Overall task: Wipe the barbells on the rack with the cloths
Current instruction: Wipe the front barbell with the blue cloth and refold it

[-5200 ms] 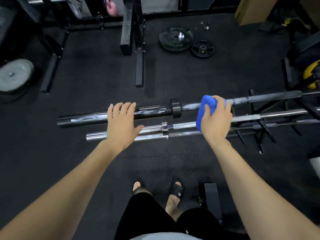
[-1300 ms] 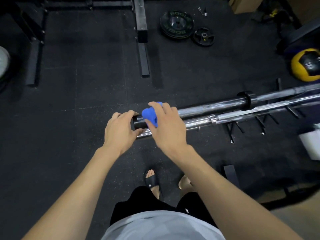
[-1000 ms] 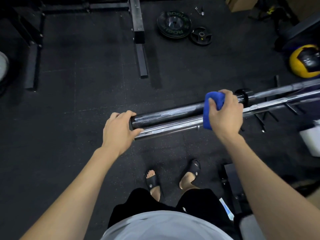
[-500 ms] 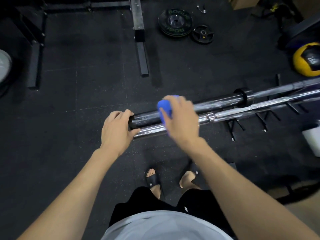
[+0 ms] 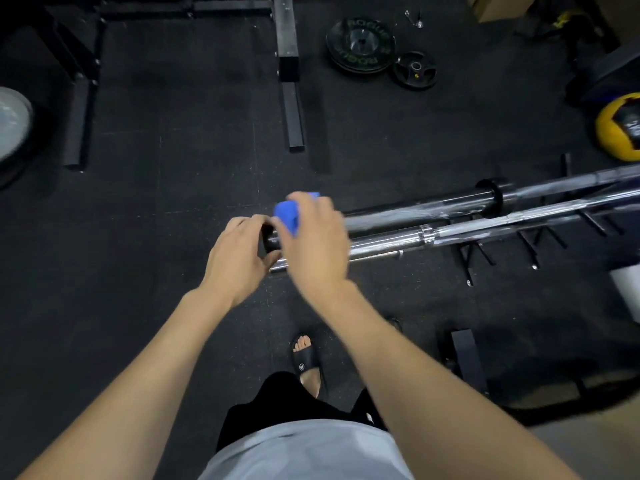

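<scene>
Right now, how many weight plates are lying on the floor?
3: the large black plate at top centre, the small black plate touching its right side, and a grey plate cut off at the left edge.

Low rack (image 5: 526,244) carries barbells (image 5: 450,211); floor (image 5: 173,168) holds plates (image 5: 360,43), ball (image 5: 620,124).

We are looking down on two barbells lying side by side on a low black rack (image 5: 465,261), running from mid-frame out to the right edge. The dark barbell (image 5: 415,206), the farther one, is showing a black collar and streaked sheen along its sleeve. The chrome barbell (image 5: 450,233) is sitting just beside it, nearer us. A blue cloth (image 5: 287,213) is being bunched over the dark barbell's left end, where the blur is hiding its exact folds.
</scene>
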